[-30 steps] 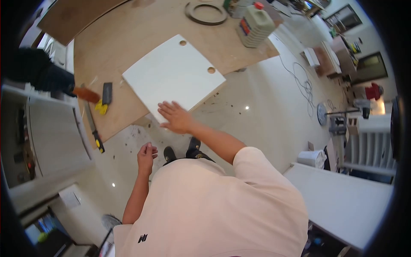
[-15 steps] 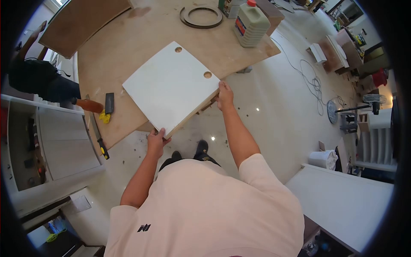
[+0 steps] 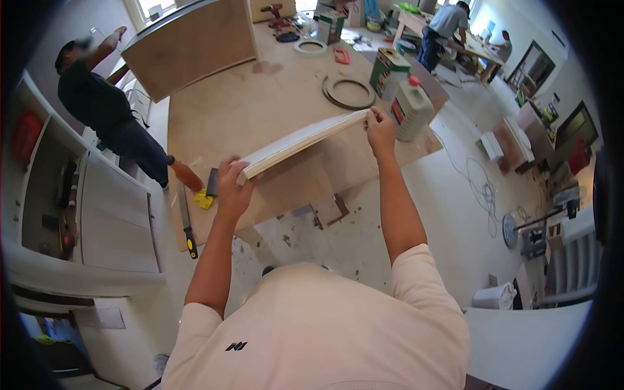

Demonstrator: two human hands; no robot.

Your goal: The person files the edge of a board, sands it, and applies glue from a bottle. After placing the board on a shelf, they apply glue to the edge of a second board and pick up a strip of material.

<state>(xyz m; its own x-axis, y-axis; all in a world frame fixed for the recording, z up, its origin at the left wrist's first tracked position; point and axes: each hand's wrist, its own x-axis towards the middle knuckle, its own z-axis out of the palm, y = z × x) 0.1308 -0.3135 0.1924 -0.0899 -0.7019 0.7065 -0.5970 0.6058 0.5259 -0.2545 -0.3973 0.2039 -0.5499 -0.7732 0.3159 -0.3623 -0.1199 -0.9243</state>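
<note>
A white cabinet door panel (image 3: 304,145) is held up over the near part of the wooden worktable, tilted so that its pale, unpainted edge faces me. Its broad white face shows only as a thin strip. My left hand (image 3: 234,188) is closed round the panel's left corner. At the opposite end, my right hand (image 3: 381,133) pinches the right corner. A dark flat block (image 3: 212,182) and a crumpled yellow piece (image 3: 205,199) lie on the table beside my left hand. Just past my right hand stands a pale jug with a red cap (image 3: 412,110).
On the wooden worktable (image 3: 279,84) are an orange bottle (image 3: 186,174), a file-like tool with a black and yellow handle (image 3: 188,234), a coil of edge banding (image 3: 351,92) and a large wooden box (image 3: 195,52). A person (image 3: 97,110) stands at left; others work behind. Cables (image 3: 484,195) trail across the floor.
The panel has tipped from showing its white face with two round holes to showing its edge. Both hands have risen with it, and my view has lifted toward the room.
</note>
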